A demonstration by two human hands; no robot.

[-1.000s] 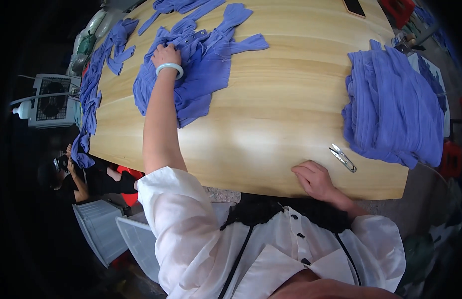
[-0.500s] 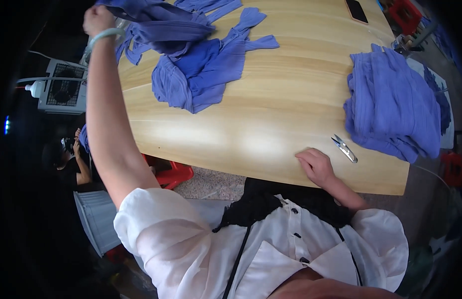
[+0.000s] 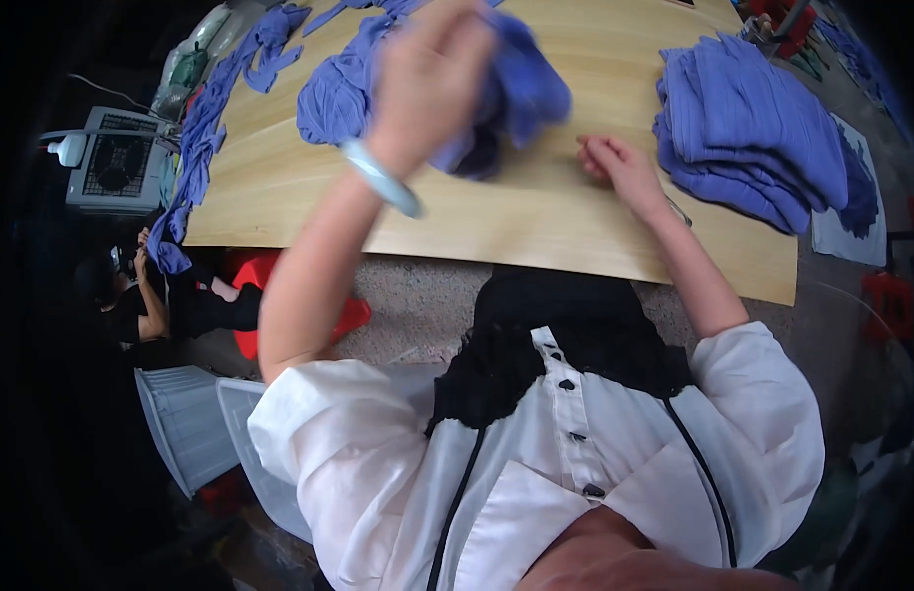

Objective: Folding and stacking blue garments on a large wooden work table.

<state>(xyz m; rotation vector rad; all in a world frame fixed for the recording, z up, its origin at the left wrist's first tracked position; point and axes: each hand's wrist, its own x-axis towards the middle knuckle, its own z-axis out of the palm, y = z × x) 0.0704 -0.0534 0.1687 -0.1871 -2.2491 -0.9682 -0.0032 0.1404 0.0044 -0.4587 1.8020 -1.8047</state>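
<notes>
My left hand point(image 3: 432, 84), smeared by motion and wearing a pale bangle point(image 3: 381, 179), is closed on a blue-violet garment point(image 3: 526, 84) over the middle of the table. The garment is blurred and bunched; its exact kind does not show. Behind my left wrist and hand lies more crumpled cloth of the same colour point(image 3: 329, 97). To the right of the held garment, my right hand point(image 3: 622, 172) is just above or on the tabletop, fingers curled in, nothing visible in them. Thread snips point(image 3: 680, 211) lie beside my right wrist, mostly hidden by it.
A folded stack of blue-violet garments point(image 3: 752, 128) stands at the table's point(image 3: 536, 222) right. Long strips of blue-violet cloth point(image 3: 206, 123) hang along its left edge, where another person point(image 3: 142, 295) sits holding a cloth end. A red stool point(image 3: 354, 315) is below the near edge.
My left hand has swung from the far left to the middle, bringing the garment along. My right hand has risen slightly in view. The head view has shifted, and the snips are now mostly covered.
</notes>
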